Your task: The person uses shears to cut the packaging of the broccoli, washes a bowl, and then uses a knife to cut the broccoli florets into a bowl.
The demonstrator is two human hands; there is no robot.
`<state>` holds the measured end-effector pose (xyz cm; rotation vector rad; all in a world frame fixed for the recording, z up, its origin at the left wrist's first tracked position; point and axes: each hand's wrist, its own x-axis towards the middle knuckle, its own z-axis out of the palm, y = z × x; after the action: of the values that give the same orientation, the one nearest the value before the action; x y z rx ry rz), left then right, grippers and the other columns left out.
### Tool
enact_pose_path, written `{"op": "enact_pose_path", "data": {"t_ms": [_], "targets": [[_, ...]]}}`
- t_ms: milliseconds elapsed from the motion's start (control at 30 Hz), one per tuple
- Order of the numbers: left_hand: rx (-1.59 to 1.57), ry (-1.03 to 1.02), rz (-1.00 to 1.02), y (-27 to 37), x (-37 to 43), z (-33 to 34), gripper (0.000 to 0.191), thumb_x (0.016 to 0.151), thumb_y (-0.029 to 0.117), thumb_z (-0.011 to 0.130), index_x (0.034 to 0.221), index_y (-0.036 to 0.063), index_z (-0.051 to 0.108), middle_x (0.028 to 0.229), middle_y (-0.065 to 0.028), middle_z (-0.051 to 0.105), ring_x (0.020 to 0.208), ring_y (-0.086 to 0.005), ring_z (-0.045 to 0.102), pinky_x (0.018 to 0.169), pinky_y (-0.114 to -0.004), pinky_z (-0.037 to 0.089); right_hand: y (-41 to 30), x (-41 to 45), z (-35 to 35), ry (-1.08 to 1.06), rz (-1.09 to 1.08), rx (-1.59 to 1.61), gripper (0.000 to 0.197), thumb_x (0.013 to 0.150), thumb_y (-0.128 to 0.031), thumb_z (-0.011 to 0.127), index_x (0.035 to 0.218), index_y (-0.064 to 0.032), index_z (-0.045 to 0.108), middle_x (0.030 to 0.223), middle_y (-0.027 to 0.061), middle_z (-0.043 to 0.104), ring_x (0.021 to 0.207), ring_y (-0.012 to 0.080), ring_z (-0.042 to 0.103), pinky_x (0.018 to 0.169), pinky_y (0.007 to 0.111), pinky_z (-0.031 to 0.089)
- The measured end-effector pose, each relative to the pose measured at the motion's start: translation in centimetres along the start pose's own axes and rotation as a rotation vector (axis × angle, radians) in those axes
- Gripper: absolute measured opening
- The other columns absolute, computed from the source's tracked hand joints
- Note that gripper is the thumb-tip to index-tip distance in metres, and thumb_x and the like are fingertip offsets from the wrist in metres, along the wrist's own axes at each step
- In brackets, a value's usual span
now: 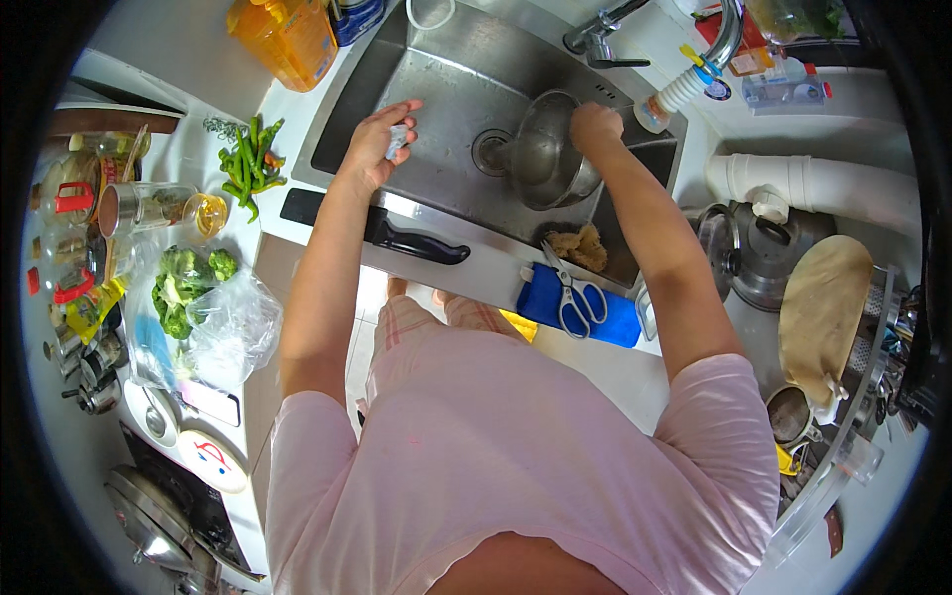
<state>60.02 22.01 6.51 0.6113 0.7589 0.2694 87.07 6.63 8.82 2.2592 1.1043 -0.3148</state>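
My right hand (597, 130) grips the rim of a metal bowl (544, 152), which is tilted on its side inside the stainless steel sink (439, 82). The bowl's open side is towards the right, and its wall is beside the drain (491, 152). Over the left part of the basin, my left hand (381, 145) holds a small crumpled whitish piece (396, 140), its material unclear, between thumb and fingers. A brown scrubbing sponge (580, 248) lies in the sink's near right corner, below my right hand.
A black-handled knife (420, 242) and scissors (576, 297) on a blue cloth (539, 297) lie along the counter's front edge. Left are green chillies (249, 163) and bagged broccoli (178, 290). The faucet (602, 44) and a flexible spout (677, 97) stand behind the sink.
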Motion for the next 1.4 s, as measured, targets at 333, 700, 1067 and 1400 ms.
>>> {"op": "enact_pose_path", "data": {"t_ms": [333,700,1067,1400], "targets": [[-0.041,0.002,0.023,-0.2,-0.8,0.0,0.028,0.090,0.016,0.045,0.114,0.0026,0.052,0.071,0.0044,0.046,0.058,-0.0033,0.045,0.041,-0.014,0.029,-5.0,0.1,-4.4,-0.082,-0.093,-0.300,0.017,0.074,-0.009,0.058,0.088,-0.0041,0.067,0.088,0.0108,0.066,0.075,0.0274,0.066,0.054,0.034,0.053],[-0.017,0.028,0.027,-0.1,-0.9,0.0,0.029,0.091,0.018,0.045,0.115,0.0029,0.052,0.070,0.0047,0.045,0.058,-0.0033,0.044,0.041,-0.014,0.029,0.4,-0.5,-2.4,-0.087,0.045,-0.106,0.024,0.079,-0.014,0.055,0.100,-0.0059,0.064,0.105,0.0118,0.062,0.100,0.0235,0.059,0.081,0.034,0.048],[0.003,0.042,0.014,-0.3,-0.9,2.0,0.029,0.092,0.022,0.045,0.114,0.0047,0.053,0.070,0.0045,0.045,0.057,-0.0033,0.043,0.040,-0.014,0.028,5.8,-2.5,16.3,-0.327,0.449,1.436,0.026,0.084,-0.009,0.044,0.103,0.0075,0.050,0.092,0.0192,0.058,0.076,0.0285,0.062,0.058,0.040,0.056],[0.006,0.127,0.080,-1.8,-1.8,5.7,0.032,0.080,0.015,0.064,0.108,0.0047,0.053,0.079,-0.0001,0.052,0.060,-0.0053,0.049,0.038,-0.016,0.031,1.8,-4.4,20.7,-0.432,0.618,1.891,0.033,0.084,-0.010,0.045,0.116,-0.0048,0.041,0.108,0.0133,0.053,0.093,0.0270,0.056,0.079,0.039,0.051]]}}
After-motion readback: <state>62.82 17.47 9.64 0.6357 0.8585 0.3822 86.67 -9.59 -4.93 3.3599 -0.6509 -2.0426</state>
